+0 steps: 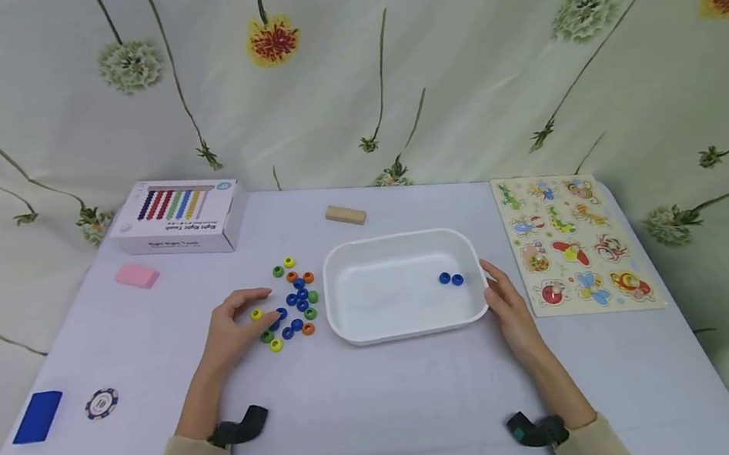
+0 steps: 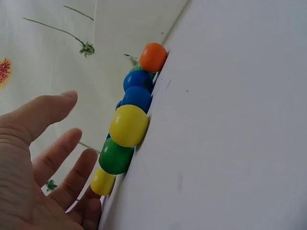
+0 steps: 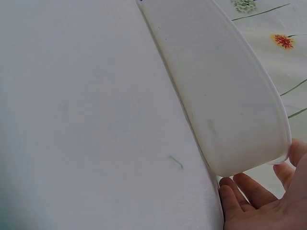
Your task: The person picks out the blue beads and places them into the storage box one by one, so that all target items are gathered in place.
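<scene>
My left hand reaches in from the left at a loose cluster of beads, thumb and fingers spread apart. Round beads in blue, yellow, green and orange lie on the cloth in front of its fingers. The left wrist view shows no bead pinched between thumb and fingers. To the right stands a white tray with two blue beads on its floor. My right hand rests against the tray's right end, its fingers relaxed along the outer wall.
Behind the tray lies a wooden block. A puzzle board is at the right. At the left are a printed box, a pink eraser-like block, a poker chip and a blue rectangle.
</scene>
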The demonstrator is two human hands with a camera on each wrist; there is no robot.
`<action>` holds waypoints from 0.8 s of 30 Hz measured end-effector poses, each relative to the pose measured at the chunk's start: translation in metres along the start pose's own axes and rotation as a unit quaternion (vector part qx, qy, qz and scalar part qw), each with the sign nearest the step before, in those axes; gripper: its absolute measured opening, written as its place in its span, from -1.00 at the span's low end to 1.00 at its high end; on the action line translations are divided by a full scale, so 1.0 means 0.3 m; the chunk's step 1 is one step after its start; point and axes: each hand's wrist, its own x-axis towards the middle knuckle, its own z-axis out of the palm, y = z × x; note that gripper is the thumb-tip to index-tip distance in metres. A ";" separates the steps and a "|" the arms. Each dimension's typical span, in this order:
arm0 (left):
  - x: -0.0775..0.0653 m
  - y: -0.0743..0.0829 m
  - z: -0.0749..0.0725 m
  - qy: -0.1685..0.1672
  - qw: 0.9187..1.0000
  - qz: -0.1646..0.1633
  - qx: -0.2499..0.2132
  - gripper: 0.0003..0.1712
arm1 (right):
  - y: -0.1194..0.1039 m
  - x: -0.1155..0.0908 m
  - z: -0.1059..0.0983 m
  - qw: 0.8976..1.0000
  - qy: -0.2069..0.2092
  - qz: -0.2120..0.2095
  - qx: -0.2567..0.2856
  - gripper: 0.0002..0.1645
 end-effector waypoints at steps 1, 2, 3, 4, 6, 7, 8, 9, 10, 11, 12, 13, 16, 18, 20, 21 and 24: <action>-0.001 -0.007 0.004 0.003 1.000 -0.002 0.006 -0.47 | 0.001 0.001 0.001 1.000 0.000 -0.001 -0.001 -0.48; -0.002 -0.010 0.008 0.005 1.000 0.001 0.015 -0.47 | 0.002 0.001 0.001 1.000 0.001 -0.003 -0.001 -0.48; -0.003 -0.011 0.013 0.007 1.000 0.003 0.025 -0.47 | 0.003 0.001 0.001 1.000 0.002 -0.003 -0.001 -0.48; -0.003 -0.012 0.017 0.009 0.999 0.006 0.041 -0.48 | 0.004 0.001 0.001 1.000 0.004 0.000 -0.001 -0.49; -0.005 -0.011 0.028 0.012 0.997 0.014 0.075 -0.50 | 0.005 0.001 0.002 1.000 0.007 0.000 -0.001 -0.49; -0.005 -0.011 0.033 0.013 0.995 0.019 0.093 -0.52 | 0.005 0.002 0.002 1.000 0.007 0.000 0.001 -0.49; -0.006 -0.010 0.037 0.014 0.994 0.026 0.108 -0.54 | 0.005 0.002 0.003 1.000 0.007 0.000 0.002 -0.50; -0.007 -0.009 0.040 0.017 0.992 0.033 0.123 -0.56 | 0.005 0.002 0.004 1.000 0.006 0.001 0.003 -0.50; -0.007 -0.009 0.044 0.020 0.990 0.041 0.135 -0.59 | 0.006 0.001 0.004 1.000 0.005 0.000 0.005 -0.50; -0.007 -0.008 0.047 0.023 0.988 0.046 0.144 -0.61 | 0.006 0.001 0.004 1.000 0.004 -0.002 0.008 -0.50; -0.007 -0.007 0.049 0.026 0.987 0.053 0.151 -0.63 | 0.007 0.001 0.004 1.000 0.003 -0.003 0.010 -0.50; -0.007 -0.007 0.051 0.029 0.986 0.055 0.154 -0.66 | 0.008 0.001 0.005 1.000 0.002 -0.005 0.011 -0.50; -0.005 -0.003 0.057 0.037 0.985 0.059 0.157 -0.73 | 0.009 0.000 0.004 1.000 0.003 -0.007 0.014 -0.50; -0.004 0.004 0.060 0.039 0.986 0.055 0.156 -0.78 | 0.009 0.001 0.002 1.000 0.004 -0.007 0.013 -0.49; -0.003 0.014 0.063 0.043 0.985 0.049 0.157 -0.79 | 0.008 0.003 0.001 1.000 0.006 -0.004 0.011 -0.49; -0.002 0.025 0.063 0.045 0.986 0.046 0.157 -0.78 | 0.008 0.004 0.001 1.000 0.005 -0.004 0.009 -0.49; 0.001 0.083 0.066 0.046 0.985 0.043 0.161 -0.75 | 0.007 0.007 0.001 1.000 0.007 -0.006 0.006 -0.48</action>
